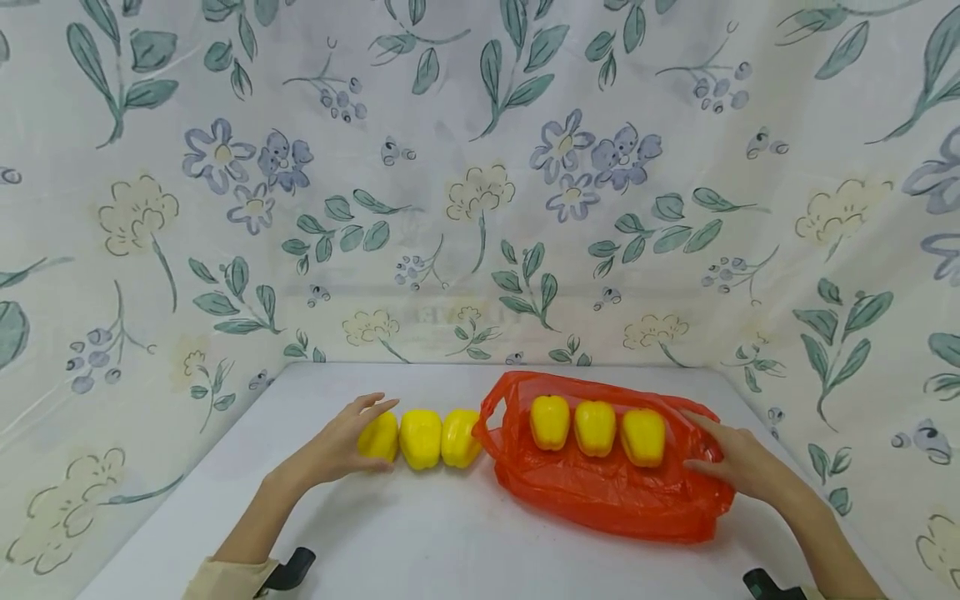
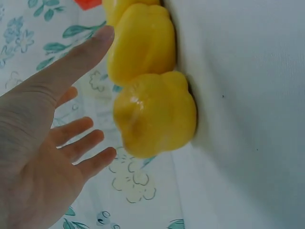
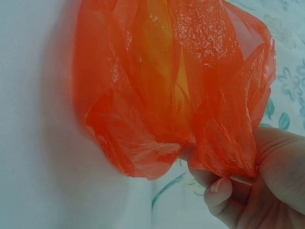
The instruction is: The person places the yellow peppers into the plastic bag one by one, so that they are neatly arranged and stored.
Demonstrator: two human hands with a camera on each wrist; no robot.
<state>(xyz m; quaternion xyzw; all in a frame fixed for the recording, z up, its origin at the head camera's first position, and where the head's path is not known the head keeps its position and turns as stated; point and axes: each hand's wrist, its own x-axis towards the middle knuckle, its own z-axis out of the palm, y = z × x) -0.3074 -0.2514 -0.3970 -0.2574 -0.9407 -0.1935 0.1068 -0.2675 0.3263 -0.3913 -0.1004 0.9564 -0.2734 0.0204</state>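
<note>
In the head view my left hand (image 1: 341,446) stands around the end of the leftmost yellow bell pepper (image 1: 378,437), fingers beyond it and thumb on the near side. The left wrist view shows the hand (image 2: 52,138) with fingers spread and a gap to the nearest pepper (image 2: 155,114). Two more yellow bell peppers (image 1: 421,438) (image 1: 460,437) continue that row. My right hand (image 1: 738,458) grips the right end of a red plastic bag (image 1: 600,504), its film bunched between thumb and fingers (image 3: 219,191). Three yellow bell peppers (image 1: 596,428) lie in a row within the bag's outline.
The white table (image 1: 420,533) carries both rows of peppers. A floral curtain (image 1: 480,208) hangs behind its far edge. The bag's left handle loop (image 1: 491,417) reaches the right pepper of the left row.
</note>
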